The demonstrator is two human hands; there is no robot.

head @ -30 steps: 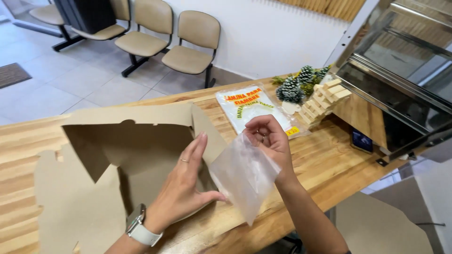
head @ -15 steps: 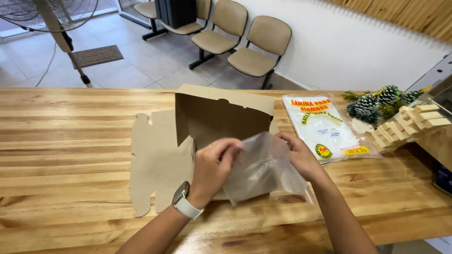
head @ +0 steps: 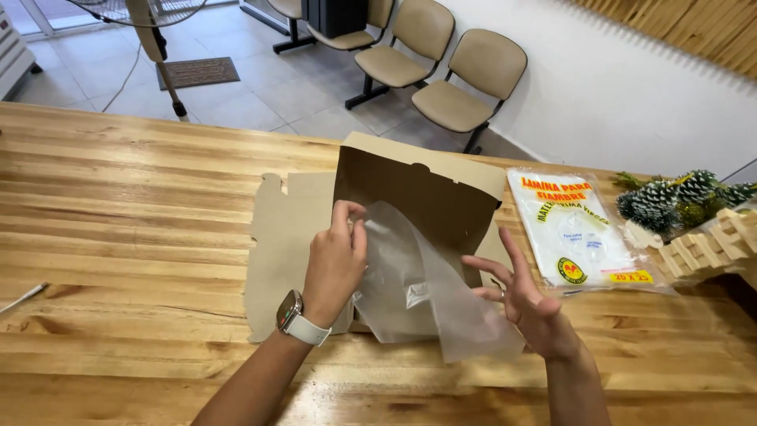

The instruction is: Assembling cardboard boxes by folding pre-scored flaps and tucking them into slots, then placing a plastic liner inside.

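Observation:
My left hand (head: 335, 264), with a white-strapped watch on the wrist, pinches the top edge of a clear plastic sheet (head: 430, 296) and holds it up over a flat brown cardboard box blank (head: 288, 233). One flap of the cardboard (head: 418, 193) stands upright behind the sheet. My right hand (head: 520, 296) hovers just right of the sheet with its fingers spread, holding nothing. Both hands are above the wooden table (head: 118, 197).
A packet of clear plastic sheets (head: 579, 233) with a printed label lies to the right of the cardboard. Frosted pine decorations (head: 678, 197) and a small wooden crate (head: 710, 244) sit at the right edge. Padded chairs (head: 465, 71) and a fan stand (head: 158, 47) are beyond the table.
My right hand has let go of the plastic sheet and opened beside it. My left hand now holds the sheet alone. The view has shifted left.

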